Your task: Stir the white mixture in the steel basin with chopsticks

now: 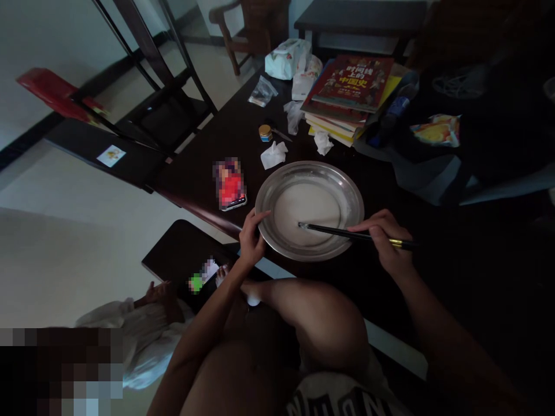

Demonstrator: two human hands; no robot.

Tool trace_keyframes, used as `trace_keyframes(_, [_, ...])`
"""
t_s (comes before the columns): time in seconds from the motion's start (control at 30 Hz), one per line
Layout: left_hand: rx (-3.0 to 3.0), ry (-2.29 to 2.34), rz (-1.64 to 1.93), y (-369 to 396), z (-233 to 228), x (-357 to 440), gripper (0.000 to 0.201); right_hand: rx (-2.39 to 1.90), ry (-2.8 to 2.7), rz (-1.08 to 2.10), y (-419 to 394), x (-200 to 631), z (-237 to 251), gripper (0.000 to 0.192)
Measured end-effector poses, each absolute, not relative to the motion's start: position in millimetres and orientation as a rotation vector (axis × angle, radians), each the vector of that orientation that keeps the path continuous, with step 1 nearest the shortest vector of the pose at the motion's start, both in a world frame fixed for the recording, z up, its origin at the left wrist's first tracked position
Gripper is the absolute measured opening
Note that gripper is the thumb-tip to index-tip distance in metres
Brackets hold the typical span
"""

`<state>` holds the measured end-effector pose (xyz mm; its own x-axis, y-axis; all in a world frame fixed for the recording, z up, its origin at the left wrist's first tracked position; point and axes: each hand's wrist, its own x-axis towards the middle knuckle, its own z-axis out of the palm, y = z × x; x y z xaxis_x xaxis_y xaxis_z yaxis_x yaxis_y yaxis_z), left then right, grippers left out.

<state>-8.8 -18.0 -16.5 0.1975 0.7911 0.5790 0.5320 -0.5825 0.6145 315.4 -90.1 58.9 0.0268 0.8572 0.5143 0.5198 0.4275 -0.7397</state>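
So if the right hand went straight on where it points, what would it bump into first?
The right hand would probably meet the metal basin first, at its rim, though depth is unclear.

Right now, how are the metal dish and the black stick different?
The metal dish is wide and round; the black stick is long and thin. The dish is silvery, while the stick is mostly black with a gold band. The left hand touches the dish; the right hand grips the stick. Both have a hand on them.
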Motion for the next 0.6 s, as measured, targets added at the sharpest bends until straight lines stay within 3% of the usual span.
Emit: trace_keyframes(0.6, [2.200, 1.254, 1.318, -19.0, -15.1, -8.8, 0.043, -1.211, -1.637, 0.393, -89.9, 315.5, 59.6, 0.029])
